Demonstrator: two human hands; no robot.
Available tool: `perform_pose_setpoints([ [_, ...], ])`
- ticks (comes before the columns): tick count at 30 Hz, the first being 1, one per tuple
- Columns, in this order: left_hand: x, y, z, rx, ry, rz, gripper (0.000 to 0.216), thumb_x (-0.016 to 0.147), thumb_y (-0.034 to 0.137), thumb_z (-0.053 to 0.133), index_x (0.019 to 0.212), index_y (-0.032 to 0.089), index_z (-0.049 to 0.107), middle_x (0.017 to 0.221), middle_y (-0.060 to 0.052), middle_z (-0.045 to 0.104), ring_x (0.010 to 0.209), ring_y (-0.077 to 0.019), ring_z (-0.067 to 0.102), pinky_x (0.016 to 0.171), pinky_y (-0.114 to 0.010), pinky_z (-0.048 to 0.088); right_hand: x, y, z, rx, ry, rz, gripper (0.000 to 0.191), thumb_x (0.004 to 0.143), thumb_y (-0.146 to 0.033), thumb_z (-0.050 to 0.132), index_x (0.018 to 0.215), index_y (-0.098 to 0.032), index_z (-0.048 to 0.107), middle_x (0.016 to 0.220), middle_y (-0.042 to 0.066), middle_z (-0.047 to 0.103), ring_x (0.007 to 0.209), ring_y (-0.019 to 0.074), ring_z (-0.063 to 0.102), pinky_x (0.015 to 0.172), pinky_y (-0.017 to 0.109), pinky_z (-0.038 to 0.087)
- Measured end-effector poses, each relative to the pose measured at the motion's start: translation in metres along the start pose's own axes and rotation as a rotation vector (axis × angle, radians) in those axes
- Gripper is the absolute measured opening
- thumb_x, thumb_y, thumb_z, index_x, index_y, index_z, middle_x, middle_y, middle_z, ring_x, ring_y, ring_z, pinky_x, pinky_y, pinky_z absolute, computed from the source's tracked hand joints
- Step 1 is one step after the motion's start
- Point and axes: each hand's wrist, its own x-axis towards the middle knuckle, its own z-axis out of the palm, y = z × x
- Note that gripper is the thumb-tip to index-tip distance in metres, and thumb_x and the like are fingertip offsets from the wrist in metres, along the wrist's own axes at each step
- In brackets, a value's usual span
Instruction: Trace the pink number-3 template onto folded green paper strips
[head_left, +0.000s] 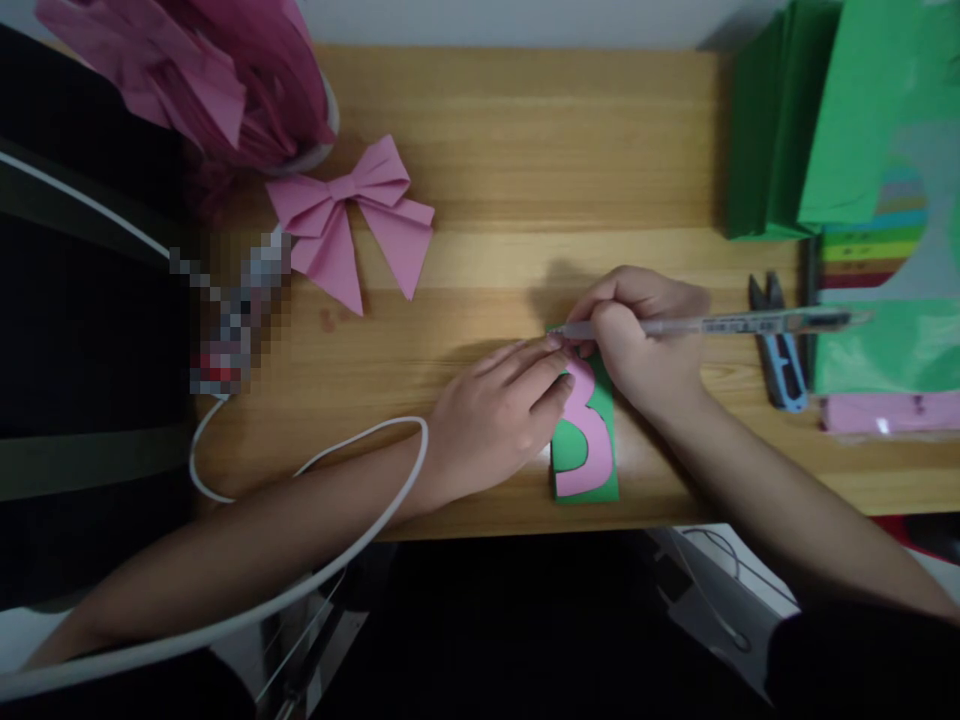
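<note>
1. Tracing, by the look of it. Running the pen (pixel 712 324) tip along the top of the pink cut-out (pixel 581 440), which is lying on a green paper strip (pixel 600 485) just right of centre and low in the frame, near the front edge of the table (pixel 525 150).
2. Pinching the pen in the right hand (pixel 645 340), with fingers closed snugly round the barrel close to the tip and the long end pointing off toward the right of the frame.
3. Pressing down with the left hand (pixel 499 415) at centre frame. Fingers flat and together, wrapping round nothing, with the fingertips touching the upper part of the cut-out just beside the pen tip.
4. Judging the next move: calling for firm pressure from those flat fingers so the pink is not sliding on the green, and likely for resetting them lower once the line is heading into the bottom curve. Also calling for keeping the tip tight against the paper edge.
5. Noting the surroundings, all well apart from both hands: a pink paper bow (pixel 352 215) at upper left, blue snips (pixel 780 350) at the right, a green paper stack (pixel 765 130) at upper right, and a white cable (pixel 315 465) looping at lower left.
</note>
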Motion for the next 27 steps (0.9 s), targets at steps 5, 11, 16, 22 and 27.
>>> perform_pose_setpoints([
  [5,-0.0003,-0.0005,-0.0002,-0.005,-0.014,-0.003,0.017,0.096,0.013,0.054,0.102,0.006,0.068,0.112,-0.015,0.072,0.114,-0.0265,0.067,0.103,-0.040,0.055,-0.0001,0.0019,0.0007,0.055,0.088,0.015,0.021,0.067,-0.009,0.047,0.052,-0.021,0.055,0.046,-0.004,0.054,0.040,0.0093,0.046,0.038,0.023,0.036],
  [11,-0.0003,-0.0001,-0.0011,0.000,-0.035,-0.015,0.017,0.097,0.014,0.053,0.102,0.007,0.068,0.113,-0.014,0.072,0.115,-0.0256,0.067,0.103,-0.040,0.055,0.0005,-0.0005,-0.0002,0.023,0.021,-0.002,0.021,0.066,-0.009,0.046,0.051,-0.022,0.055,0.047,-0.003,0.057,0.041,0.0088,0.048,0.038,0.022,0.035],
  [16,0.0007,-0.0002,-0.0021,0.006,-0.026,-0.005,0.017,0.095,0.013,0.054,0.101,0.006,0.069,0.110,-0.015,0.073,0.112,-0.0268,0.068,0.102,-0.040,0.056,-0.0008,0.0010,0.0005,-0.022,0.021,-0.042,0.021,0.067,-0.009,0.047,0.052,-0.022,0.054,0.048,-0.003,0.058,0.041,0.0089,0.049,0.039,0.022,0.036],
  [22,0.0007,-0.0003,-0.0034,-0.001,-0.042,0.002,0.017,0.094,0.012,0.055,0.102,0.006,0.069,0.111,-0.015,0.072,0.114,-0.0272,0.067,0.102,-0.041,0.055,-0.0032,0.0031,-0.0023,-0.075,0.036,-0.033,0.022,0.068,-0.009,0.047,0.052,-0.022,0.054,0.047,-0.003,0.055,0.043,0.0100,0.048,0.040,0.024,0.036],
  [27,-0.0008,-0.0009,-0.0037,0.020,-0.045,0.016,0.018,0.096,0.013,0.053,0.102,0.007,0.069,0.112,-0.015,0.072,0.115,-0.0275,0.067,0.102,-0.041,0.055,-0.0043,0.0022,-0.0043,-0.100,0.041,-0.056,0.021,0.069,-0.010,0.047,0.053,-0.022,0.053,0.048,-0.003,0.056,0.044,0.0104,0.049,0.042,0.025,0.037],
])
